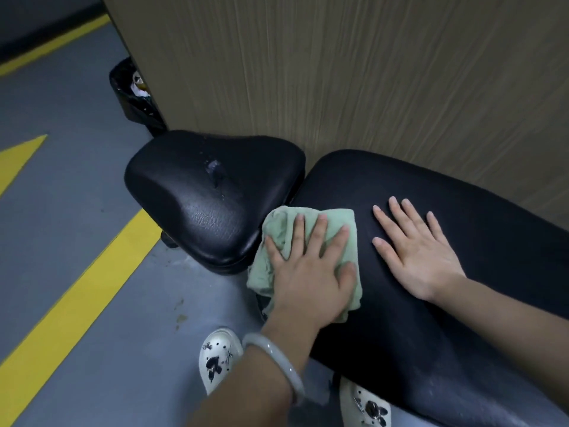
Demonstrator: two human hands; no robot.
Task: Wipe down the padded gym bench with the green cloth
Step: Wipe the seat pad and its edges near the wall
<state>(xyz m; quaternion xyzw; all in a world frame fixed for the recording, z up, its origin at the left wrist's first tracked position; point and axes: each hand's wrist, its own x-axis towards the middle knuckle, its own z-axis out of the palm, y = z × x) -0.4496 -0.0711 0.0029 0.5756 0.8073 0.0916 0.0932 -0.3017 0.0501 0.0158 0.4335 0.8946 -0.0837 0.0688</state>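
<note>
Fingers (pixel 318 229) of the left hand (pixel 311 278) are lying straight and spread, pressing flat on the green cloth (pixel 277 229) and curling round nothing. That cloth is sitting crumpled at the near left end of the long back pad (pixel 431 303), its left edge hanging over the gap beside the seat pad (pixel 203 192). A pale bangle (pixel 277 359) is circling the left wrist.

Fingers (pixel 400 217) of the right hand (pixel 415 251) are also lying straight and fanned wide, the palm resting flat on the bare black surface just to the right of the cloth, holding nothing. The two hands are lying close together but apart.

Both pads are belonging to one black bench; the seat pad is showing a small tear or dent near its middle and a shiny creased skin. A wood-grain wall panel (pixel 369 72) is standing right behind the bench. Below the pad, two white shoes (pixel 218 355) with dark charms are standing on the grey floor (pixel 61 211), which is carrying yellow stripes (pixel 80 291). A black bin (pixel 135 94) with a liner is sitting at the panel's left corner, some rubbish showing inside it.
</note>
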